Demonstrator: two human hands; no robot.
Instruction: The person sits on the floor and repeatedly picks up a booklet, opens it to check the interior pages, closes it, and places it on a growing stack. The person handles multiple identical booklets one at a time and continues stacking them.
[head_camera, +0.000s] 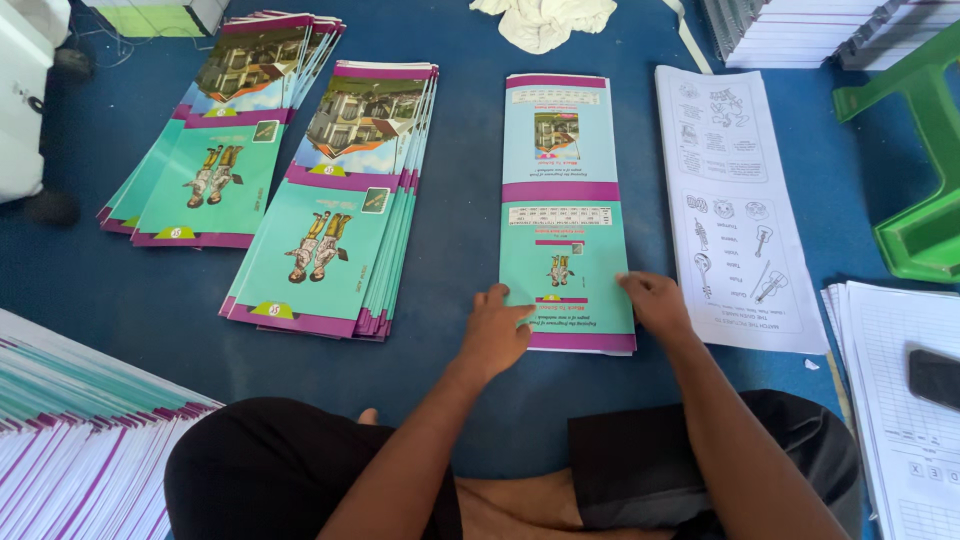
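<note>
A tall teal and purple printed cover sheet (562, 180) lies on the blue floor in front of me, on top of a thin pile. My left hand (493, 330) rests with fingers spread on its near left corner. My right hand (655, 303) presses on its near right edge. Neither hand grips anything. Right beside it lies a white sheet (735, 190) with black line drawings.
Two fanned stacks of teal covers (340, 200) (215, 140) lie to the left. More sheets (70, 440) pile at the near left. White ruled pages (900, 400) with a dark phone (934, 377) sit at right, a green plastic stool (925, 170) behind them. A crumpled cloth (545, 20) lies far off.
</note>
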